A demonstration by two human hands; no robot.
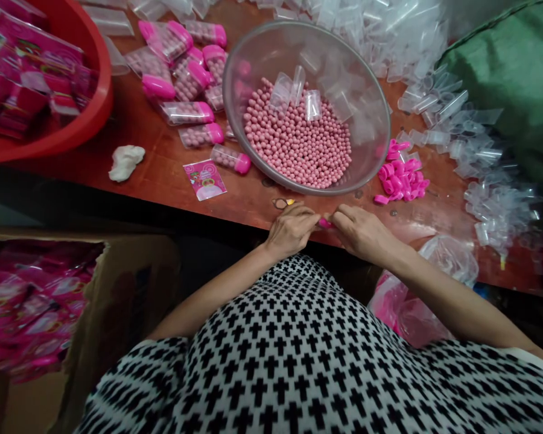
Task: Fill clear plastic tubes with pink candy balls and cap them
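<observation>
My left hand and my right hand meet at the table's front edge, their fingertips pinching a small pink plastic cap between them. A loose heap of pink caps lies to the right of my hands. Above them stands a clear plastic bowl full of pink beads, with several clear tubes lying on the beads. Further left lie several clear tubes filled with pink beads and closed with pink caps, including one filled tube.
A red tub of pink packets stands at the far left of the wooden table. Heaps of clear tubes cover the right and back, beside a green sack. A cardboard box of pink packets sits below left.
</observation>
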